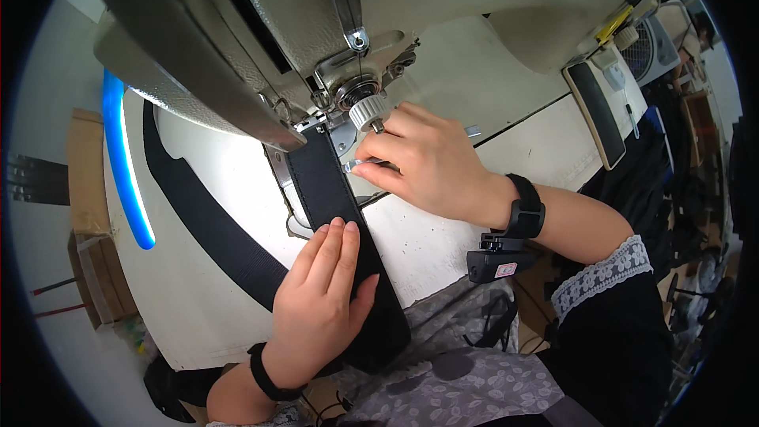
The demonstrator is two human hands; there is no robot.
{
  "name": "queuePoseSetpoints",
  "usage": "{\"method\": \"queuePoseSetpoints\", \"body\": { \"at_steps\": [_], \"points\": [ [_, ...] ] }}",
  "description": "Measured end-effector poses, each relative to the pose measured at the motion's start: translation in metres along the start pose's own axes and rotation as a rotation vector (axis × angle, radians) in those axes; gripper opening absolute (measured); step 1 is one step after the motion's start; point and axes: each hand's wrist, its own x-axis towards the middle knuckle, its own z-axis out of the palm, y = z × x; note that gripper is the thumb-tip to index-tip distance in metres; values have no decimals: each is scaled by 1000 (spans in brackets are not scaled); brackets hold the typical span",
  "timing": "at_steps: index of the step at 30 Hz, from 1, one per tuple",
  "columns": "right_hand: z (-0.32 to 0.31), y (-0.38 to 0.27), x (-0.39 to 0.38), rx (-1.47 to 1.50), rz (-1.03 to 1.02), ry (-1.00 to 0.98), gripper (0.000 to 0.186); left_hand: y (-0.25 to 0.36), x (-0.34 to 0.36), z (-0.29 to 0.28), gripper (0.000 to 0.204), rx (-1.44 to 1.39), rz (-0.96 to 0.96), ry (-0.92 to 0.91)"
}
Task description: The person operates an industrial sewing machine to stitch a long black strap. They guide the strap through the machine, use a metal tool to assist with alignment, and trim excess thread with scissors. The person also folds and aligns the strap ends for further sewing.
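Observation:
A black strap [320, 178] with stitching along its edge runs from under the sewing machine's [316, 122] needle area toward me. My left hand [316, 296] lies on it, fingers stretched out and together, pressing it flat with nothing in the grasp. Just right of the strap, my right hand [439, 162] is closed in a pinch around a small shiny metal tool [352, 166]. Its tip sits beside the strap's edge; the rest is hidden by my fingers, so its kind is unclear. Close above these fingers is the machine's ridged tension knob [370, 113].
Another length of black strap [213, 209] curves across the white table [419, 245] on the left, near a glowing blue-white light strip [126, 166]. A phone [594, 115] lies at the right. Yellow-handled snips [615, 25] are by the machine body. Dark cloth hangs beyond the right edge.

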Motion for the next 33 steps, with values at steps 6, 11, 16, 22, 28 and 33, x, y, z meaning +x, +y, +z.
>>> {"method": "queuePoseSetpoints", "body": {
  "at_steps": [6,11,16,22,28,33],
  "points": [
    [-1,7,3,29,-18,-49,13,-28,21,8,56,67,142,29],
    [-5,2,3,35,0,-74,14,-36,21,6,73,15,33,-60],
    [-7,0,-2,63,-9,-95,14,-32,18,2,76,13,53,-92],
    [-16,-8,-11,59,-10,-155,16,-22,10,2,76,-2,55,-96],
    [-11,-9,-15,63,-7,-81,12,-22,8,2,78,32,38,-97],
    [-12,-10,-17,6,-15,-97,11,-22,9,3,78,55,34,-100]
  ]
}}
